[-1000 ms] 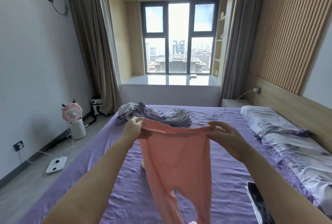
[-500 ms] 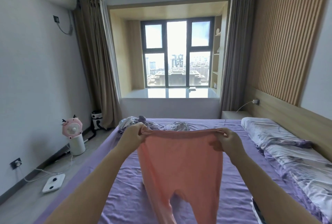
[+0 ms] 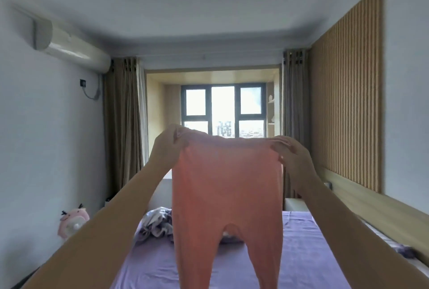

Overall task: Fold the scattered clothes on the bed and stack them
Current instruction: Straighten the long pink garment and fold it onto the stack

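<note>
- Left hand [image 3: 166, 149] and right hand [image 3: 293, 157] pinch the salmon-pink knit trousers [image 3: 226, 196] by the waistband corners.
- Risk: either pinch slipping, so the trousers drop crooked onto the purple-sheeted bed [image 3: 301, 254].

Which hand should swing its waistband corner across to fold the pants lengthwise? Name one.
Either would do, marginally the right hand: like the left hand, it pinches a corner of the pink pants, which hang level, at equal height.

Two bare forearms with no sleeves, watch or rings visible, ending in a left hand [image 3: 167, 147] and right hand [image 3: 293, 157].
</note>
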The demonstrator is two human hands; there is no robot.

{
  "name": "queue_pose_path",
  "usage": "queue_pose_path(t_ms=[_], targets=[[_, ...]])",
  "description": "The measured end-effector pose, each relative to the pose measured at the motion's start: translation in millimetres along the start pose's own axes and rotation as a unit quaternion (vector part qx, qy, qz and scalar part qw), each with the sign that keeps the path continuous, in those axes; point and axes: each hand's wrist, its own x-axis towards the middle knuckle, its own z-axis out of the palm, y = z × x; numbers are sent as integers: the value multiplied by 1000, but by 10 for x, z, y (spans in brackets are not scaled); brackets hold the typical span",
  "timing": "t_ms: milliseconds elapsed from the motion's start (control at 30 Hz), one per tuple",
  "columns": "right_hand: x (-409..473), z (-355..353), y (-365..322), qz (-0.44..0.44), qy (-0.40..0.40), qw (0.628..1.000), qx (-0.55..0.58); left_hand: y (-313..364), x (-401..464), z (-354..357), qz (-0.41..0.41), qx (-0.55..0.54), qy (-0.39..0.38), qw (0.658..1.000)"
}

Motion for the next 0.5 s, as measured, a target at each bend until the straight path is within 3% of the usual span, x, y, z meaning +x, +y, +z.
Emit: queue_pose_path(t_ms=[167,267,367,433,500], targets=[[229,127,-386,-39,-27,996,80,337,409,-218,-5,-146,15,989],[301,220,-561,-59,-89,985,136,537,465,-344,29,-268,-100,958],[246,375,-645,-64,-169,974,140,683,331,-297,83,-296,-256,916],[135,523,-602,-64,-225,966,110,681,186,-170,82,-284,-295,909],[-3,654,-479,-42,-252,962,96,590,22,-5,54,-267,-283,920]])
